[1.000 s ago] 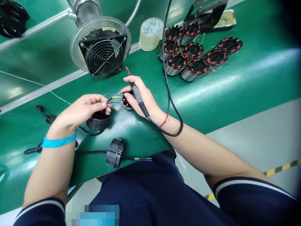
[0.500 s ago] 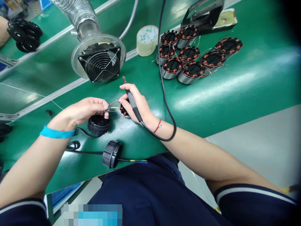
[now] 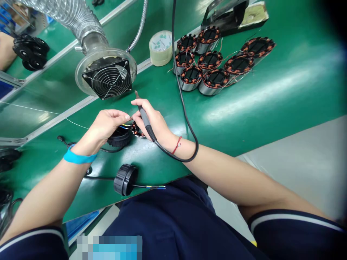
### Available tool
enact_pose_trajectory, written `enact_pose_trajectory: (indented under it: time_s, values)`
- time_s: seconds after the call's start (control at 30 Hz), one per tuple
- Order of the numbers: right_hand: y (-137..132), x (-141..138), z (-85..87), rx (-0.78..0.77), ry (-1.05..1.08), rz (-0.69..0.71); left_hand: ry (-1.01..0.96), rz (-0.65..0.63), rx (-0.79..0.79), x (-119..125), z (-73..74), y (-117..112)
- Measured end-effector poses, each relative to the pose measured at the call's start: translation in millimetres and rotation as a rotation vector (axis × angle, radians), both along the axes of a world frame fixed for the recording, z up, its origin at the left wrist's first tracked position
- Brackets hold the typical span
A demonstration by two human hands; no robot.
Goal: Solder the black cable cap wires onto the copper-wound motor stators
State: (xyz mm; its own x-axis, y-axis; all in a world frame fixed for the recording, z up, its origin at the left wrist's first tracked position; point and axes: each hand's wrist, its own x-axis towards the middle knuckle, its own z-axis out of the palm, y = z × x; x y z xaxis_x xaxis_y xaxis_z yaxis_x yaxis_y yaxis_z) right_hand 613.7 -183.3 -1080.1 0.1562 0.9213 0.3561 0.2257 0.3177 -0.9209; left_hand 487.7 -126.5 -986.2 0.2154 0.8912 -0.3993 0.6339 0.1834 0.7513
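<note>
My right hand (image 3: 155, 124) is closed round a soldering iron (image 3: 144, 117), whose tip points up and away toward the fan. Its fingertips also reach toward a thin wire end beside my left fingers. My left hand (image 3: 110, 124) pinches a wire (image 3: 131, 118) between thumb and forefinger, close to the right fingertips. Just below lies a small stator (image 3: 137, 130) with copper windings, partly hidden by my right hand. Yellow and blue wires (image 3: 124, 126) run to it from a black ribbed cap (image 3: 119, 139) under my left hand.
A second black cap (image 3: 125, 180) with a cable through it lies near the table edge. Behind stand a fume fan (image 3: 110, 81) on a duct, a tape roll (image 3: 161, 48), several stators (image 3: 214, 81) and an iron stand (image 3: 225, 18). The iron's cord (image 3: 180, 83) hangs across the table.
My left hand has moved right, now pinching a wire right by the right fingertips. The right hand still holds the iron. The whole view has shifted slightly.
</note>
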Motion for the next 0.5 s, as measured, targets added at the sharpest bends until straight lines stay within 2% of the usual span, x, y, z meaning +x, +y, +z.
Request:
enact_pose_trajectory:
  time_s: [0.13,0.3,0.5]
  values:
    - [-2.9,-0.4,0.1,0.004,-0.037,-0.028,0.027,-0.074,0.033,-5.8,-2.4,2.7]
    - [-11.6,1.9,10.5,0.06,-0.092,-0.138,-0.089,-0.197,0.112,-29.9,3.8,7.0]
    - [-18.1,-2.0,13.5,0.048,-0.295,-0.008,0.006,-0.305,0.203,-42.8,14.1,0.2]
